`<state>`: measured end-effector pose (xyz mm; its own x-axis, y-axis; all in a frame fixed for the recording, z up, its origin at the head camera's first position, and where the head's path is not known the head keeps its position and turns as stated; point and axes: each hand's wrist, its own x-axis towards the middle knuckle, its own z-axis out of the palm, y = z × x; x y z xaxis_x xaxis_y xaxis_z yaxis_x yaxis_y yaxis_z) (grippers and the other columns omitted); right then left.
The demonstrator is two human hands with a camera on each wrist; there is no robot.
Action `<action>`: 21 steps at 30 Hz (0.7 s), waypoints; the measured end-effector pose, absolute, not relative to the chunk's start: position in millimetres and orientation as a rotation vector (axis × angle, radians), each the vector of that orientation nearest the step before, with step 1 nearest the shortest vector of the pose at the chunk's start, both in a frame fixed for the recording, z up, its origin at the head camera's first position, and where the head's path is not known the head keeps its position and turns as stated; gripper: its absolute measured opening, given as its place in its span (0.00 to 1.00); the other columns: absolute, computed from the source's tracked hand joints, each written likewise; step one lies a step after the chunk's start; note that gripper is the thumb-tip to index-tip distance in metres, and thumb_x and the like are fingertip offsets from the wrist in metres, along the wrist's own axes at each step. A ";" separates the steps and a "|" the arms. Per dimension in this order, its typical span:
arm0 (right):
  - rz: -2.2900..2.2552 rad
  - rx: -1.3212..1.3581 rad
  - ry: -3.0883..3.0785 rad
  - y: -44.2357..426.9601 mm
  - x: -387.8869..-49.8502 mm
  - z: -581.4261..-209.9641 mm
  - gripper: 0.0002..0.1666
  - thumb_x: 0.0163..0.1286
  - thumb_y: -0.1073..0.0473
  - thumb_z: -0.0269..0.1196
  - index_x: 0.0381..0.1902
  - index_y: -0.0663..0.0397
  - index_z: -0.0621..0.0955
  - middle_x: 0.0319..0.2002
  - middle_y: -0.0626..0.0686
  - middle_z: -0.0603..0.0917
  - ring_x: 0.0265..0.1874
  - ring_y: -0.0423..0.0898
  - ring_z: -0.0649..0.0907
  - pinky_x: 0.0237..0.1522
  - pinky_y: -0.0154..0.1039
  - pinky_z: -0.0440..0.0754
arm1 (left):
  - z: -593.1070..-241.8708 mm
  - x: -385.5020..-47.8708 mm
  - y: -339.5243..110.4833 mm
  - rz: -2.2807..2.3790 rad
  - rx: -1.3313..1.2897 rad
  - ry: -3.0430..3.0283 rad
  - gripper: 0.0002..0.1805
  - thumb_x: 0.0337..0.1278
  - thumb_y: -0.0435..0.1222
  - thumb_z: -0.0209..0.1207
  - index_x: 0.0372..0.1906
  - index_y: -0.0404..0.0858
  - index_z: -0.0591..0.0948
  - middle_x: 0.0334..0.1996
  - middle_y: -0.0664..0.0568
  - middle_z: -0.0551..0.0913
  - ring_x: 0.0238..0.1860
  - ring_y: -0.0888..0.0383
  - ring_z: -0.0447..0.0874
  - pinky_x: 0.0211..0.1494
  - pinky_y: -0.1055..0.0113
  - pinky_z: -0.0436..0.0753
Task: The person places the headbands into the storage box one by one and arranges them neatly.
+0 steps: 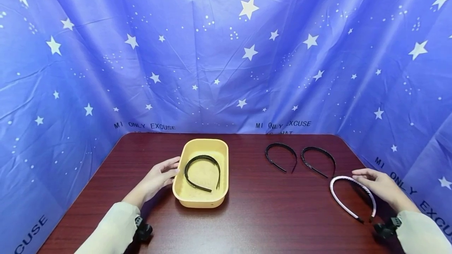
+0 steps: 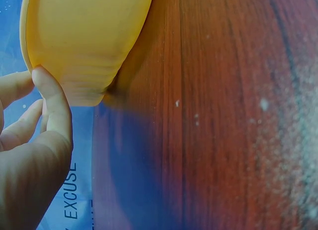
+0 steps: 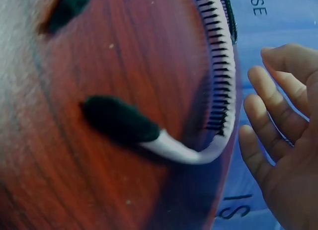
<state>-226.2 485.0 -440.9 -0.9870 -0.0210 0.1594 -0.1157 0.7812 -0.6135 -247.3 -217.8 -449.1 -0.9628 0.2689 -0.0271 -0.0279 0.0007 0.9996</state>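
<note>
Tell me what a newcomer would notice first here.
Probably the blue star-printed cloth behind the table. Next, the yellow basin left of centre, a black headband inside it and the left hand touching its side; then the pale headband, beside the right hand.

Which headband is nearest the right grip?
The pale pink headband. It alone is not black: two black headbands lie farther back on the table, another sits in the yellow tub.

A yellow, round-cornered bin [image 1: 199,203] stands upright on the counter [image 1: 261,211], a toothed black headband [image 1: 202,156] lying inside. Well apart to its right lies a toothed pale pink headband [image 1: 341,177], dark tips toward the near side.
</note>
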 end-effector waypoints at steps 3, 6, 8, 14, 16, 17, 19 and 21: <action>0.969 0.068 -2.839 490.3 -224.4 -445.2 0.23 0.72 0.53 0.65 0.51 0.69 0.82 0.39 0.51 0.87 0.35 0.24 0.76 0.34 0.24 0.72 | -448.9 -247.3 -217.2 2.068 0.258 2.057 0.34 0.71 0.29 0.55 0.76 0.28 0.57 0.68 0.27 0.64 0.56 0.50 0.78 0.58 0.57 0.81; 0.980 0.037 -2.851 493.1 -223.3 -447.4 0.26 0.71 0.53 0.65 0.53 0.73 0.79 0.40 0.56 0.87 0.34 0.24 0.75 0.34 0.25 0.73 | -448.8 -247.0 -217.0 2.067 0.255 2.061 0.34 0.71 0.29 0.55 0.76 0.28 0.57 0.68 0.27 0.64 0.57 0.49 0.78 0.58 0.57 0.81; 1.002 0.018 -2.869 494.6 -222.7 -448.2 0.28 0.72 0.53 0.64 0.55 0.76 0.77 0.41 0.60 0.87 0.34 0.24 0.75 0.34 0.25 0.74 | -449.0 -246.9 -217.1 2.067 0.256 2.060 0.34 0.71 0.29 0.55 0.76 0.28 0.56 0.68 0.27 0.64 0.57 0.49 0.78 0.58 0.57 0.81; 1.038 -0.036 -2.955 499.4 -220.6 -451.5 0.35 0.73 0.49 0.63 0.60 0.78 0.73 0.48 0.69 0.83 0.36 0.25 0.74 0.35 0.27 0.74 | -450.1 -247.1 -217.3 2.071 0.260 2.054 0.34 0.71 0.29 0.55 0.76 0.28 0.56 0.68 0.27 0.64 0.57 0.49 0.78 0.58 0.57 0.81; 1.044 -0.032 -2.963 500.8 -220.1 -453.6 0.35 0.73 0.49 0.62 0.60 0.78 0.73 0.48 0.68 0.84 0.36 0.26 0.75 0.35 0.27 0.74 | -449.9 -247.2 -217.1 2.072 0.262 2.055 0.34 0.71 0.29 0.55 0.76 0.28 0.57 0.68 0.27 0.64 0.57 0.49 0.78 0.58 0.58 0.81; 1.048 -0.030 -2.961 501.3 -219.7 -454.8 0.35 0.73 0.50 0.63 0.59 0.78 0.73 0.47 0.66 0.84 0.35 0.27 0.75 0.35 0.28 0.74 | -449.7 -247.3 -217.1 2.071 0.263 2.056 0.34 0.71 0.29 0.55 0.76 0.28 0.57 0.68 0.27 0.64 0.57 0.49 0.78 0.57 0.58 0.81; 1.050 -0.033 -2.956 501.7 -218.9 -456.4 0.34 0.72 0.50 0.63 0.59 0.79 0.73 0.44 0.63 0.85 0.35 0.28 0.75 0.34 0.28 0.74 | -449.4 -247.1 -217.0 2.073 0.263 2.054 0.34 0.71 0.29 0.55 0.76 0.28 0.56 0.68 0.27 0.64 0.57 0.49 0.78 0.57 0.58 0.81; 1.063 -0.036 -2.950 501.8 -218.1 -457.9 0.34 0.72 0.51 0.63 0.58 0.79 0.73 0.41 0.57 0.86 0.34 0.29 0.76 0.34 0.29 0.74 | -449.4 -247.0 -217.4 2.074 0.262 2.053 0.34 0.71 0.29 0.55 0.76 0.28 0.56 0.68 0.27 0.64 0.56 0.50 0.78 0.57 0.58 0.81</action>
<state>-218.1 501.8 -457.9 -0.9997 0.0231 -0.0028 0.0196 0.7699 -0.6379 -247.0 -217.4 -449.4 -0.9619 0.2725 -0.0220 -0.0248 -0.0068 0.9997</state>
